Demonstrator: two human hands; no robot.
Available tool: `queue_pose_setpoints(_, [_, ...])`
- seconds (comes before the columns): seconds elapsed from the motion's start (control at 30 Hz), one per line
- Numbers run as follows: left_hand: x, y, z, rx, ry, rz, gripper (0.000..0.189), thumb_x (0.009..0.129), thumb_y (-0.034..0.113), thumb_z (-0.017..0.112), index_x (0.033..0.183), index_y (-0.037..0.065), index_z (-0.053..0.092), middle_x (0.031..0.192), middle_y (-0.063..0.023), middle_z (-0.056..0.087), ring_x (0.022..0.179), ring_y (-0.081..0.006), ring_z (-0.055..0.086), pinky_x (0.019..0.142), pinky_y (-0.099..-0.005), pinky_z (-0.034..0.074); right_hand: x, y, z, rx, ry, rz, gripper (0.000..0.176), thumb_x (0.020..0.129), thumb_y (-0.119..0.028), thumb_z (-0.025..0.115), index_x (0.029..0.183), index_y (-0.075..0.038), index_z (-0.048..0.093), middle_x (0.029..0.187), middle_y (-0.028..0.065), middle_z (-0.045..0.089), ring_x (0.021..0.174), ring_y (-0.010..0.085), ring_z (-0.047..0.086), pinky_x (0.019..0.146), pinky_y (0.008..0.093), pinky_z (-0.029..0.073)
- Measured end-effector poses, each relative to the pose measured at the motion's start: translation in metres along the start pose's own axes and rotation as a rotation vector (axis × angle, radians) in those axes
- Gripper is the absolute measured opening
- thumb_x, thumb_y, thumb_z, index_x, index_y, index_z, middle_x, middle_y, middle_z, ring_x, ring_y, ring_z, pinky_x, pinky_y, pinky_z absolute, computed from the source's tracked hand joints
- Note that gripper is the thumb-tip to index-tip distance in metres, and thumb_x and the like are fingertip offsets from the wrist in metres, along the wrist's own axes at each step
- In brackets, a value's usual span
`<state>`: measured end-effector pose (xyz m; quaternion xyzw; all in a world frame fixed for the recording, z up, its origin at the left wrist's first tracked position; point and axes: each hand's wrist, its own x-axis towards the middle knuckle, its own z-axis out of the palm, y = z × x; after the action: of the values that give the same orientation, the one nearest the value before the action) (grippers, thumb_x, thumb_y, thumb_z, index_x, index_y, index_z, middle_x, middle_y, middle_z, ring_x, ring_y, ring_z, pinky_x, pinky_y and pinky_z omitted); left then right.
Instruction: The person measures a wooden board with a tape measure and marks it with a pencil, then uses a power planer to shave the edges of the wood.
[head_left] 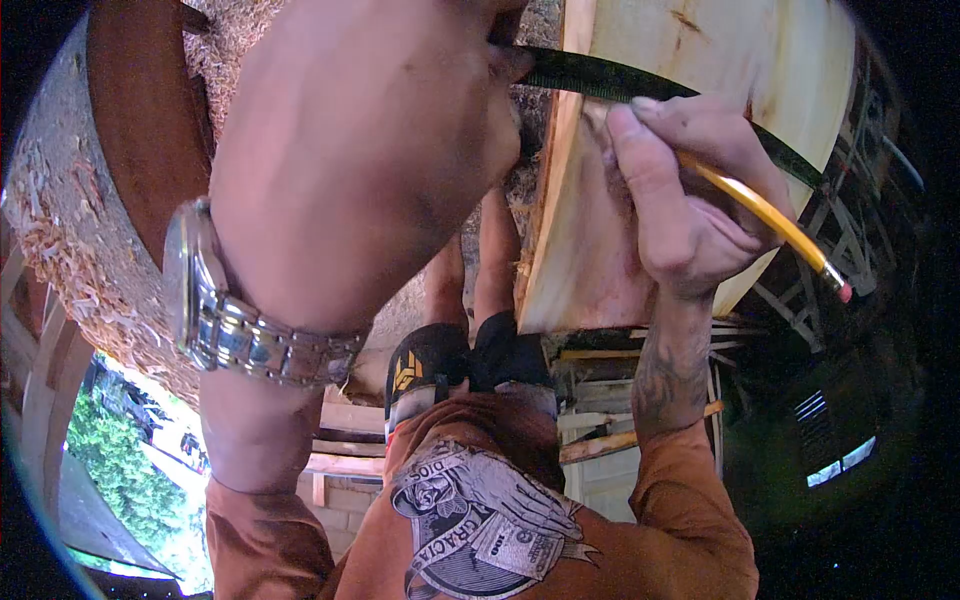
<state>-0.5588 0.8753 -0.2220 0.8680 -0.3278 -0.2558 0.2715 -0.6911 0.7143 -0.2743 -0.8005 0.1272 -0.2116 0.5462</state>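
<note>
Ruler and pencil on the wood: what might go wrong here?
1. The dark ruler could pivot: the left hand is at one end, while the other end lies past the right hand.
2. The right hand, close against the ruler, might nudge it while using the pencil.
3. The pencil tip is hidden behind the fingers, so a mark could land off.

1 head cam, looks fwd & steeply down; L hand (375, 140) v. close to lens, R hand (695, 185) w/ pencil (775, 215) farther, shirt (650, 550) below grip.
</note>
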Motion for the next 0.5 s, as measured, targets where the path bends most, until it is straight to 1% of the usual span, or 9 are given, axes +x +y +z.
queue_pose_setpoints(0.03, [-0.0002,-0.0003,-0.0009,0.001,-0.002,0.0,0.013,0.084,0.009,0.069,0.079,-0.002,0.062,0.063,-0.0174,0.056,0.057,-0.0286,0.056,0.056,-0.0389,0.045,0.0018,0.0008,-0.0016,-0.015,-0.026,-0.04,0.016,0.077,0.017,0.069,0.087,0.005,0.068,0.079,0.0111,0.067,0.061,0.0134,0.063,0.061,0.0244,0.052])
queue_pose_setpoints(0.13, [0.002,-0.0019,-0.0013,0.0,0.001,0.001,0.014,0.084,0.009,0.069,0.079,-0.002,0.063,0.063,-0.0172,0.056,0.057,-0.0278,0.055,0.055,-0.0386,0.044,-0.0006,0.0018,0.0006,0.071,0.009,0.024,0.017,0.077,0.017,0.069,0.087,0.005,0.069,0.079,0.0108,0.067,0.061,0.0135,0.063,0.061,0.0242,0.052])
queue_pose_setpoints(0.23, [0.0017,-0.003,-0.0006,-0.003,-0.005,-0.007,0.014,0.084,0.009,0.069,0.079,-0.002,0.063,0.063,-0.017,0.056,0.056,-0.0269,0.055,0.055,-0.0383,0.044,-0.0026,-0.0008,0.0027,0.04,0.049,0.067,0.017,0.077,0.018,0.069,0.088,0.005,0.069,0.079,0.0109,0.067,0.062,0.0131,0.063,0.061,0.0236,0.052])
queue_pose_setpoints(0.33, [0.0024,-0.0032,-0.0005,-0.001,-0.007,-0.012,0.014,0.085,0.009,0.07,0.079,-0.002,0.063,0.062,-0.0169,0.056,0.055,-0.026,0.055,0.055,-0.0379,0.044,-0.001,0.0009,-0.0018,0.041,-0.023,-0.005,0.016,0.077,0.017,0.069,0.088,0.005,0.069,0.079,0.0109,0.067,0.062,0.0125,0.064,0.061,0.023,0.052])
queue_pose_setpoints(0.43, [0.0035,-0.0032,-0.002,-0.003,-0.009,-0.013,0.015,0.085,0.01,0.07,0.079,-0.003,0.063,0.062,-0.0167,0.056,0.055,-0.0251,0.055,0.055,-0.0376,0.044,-0.0014,-0.001,0.0011,0.013,0.008,0.039,0.016,0.077,0.018,0.069,0.087,0.005,0.069,0.079,0.0108,0.067,0.062,0.0125,0.064,0.06,0.0225,0.052])
queue_pose_setpoints(0.5, [0.0034,-0.0035,-0.0025,-0.005,-0.012,-0.019,0.015,0.085,0.01,0.07,0.079,-0.003,0.064,0.062,-0.0166,0.056,0.054,-0.0246,0.055,0.055,-0.0374,0.044,-0.0014,-0.0009,0.0029,-0.003,0.023,0.021,0.017,0.076,0.018,0.069,0.087,0.005,0.069,0.078,0.0109,0.067,0.061,0.0129,0.063,0.06,0.0229,0.052])
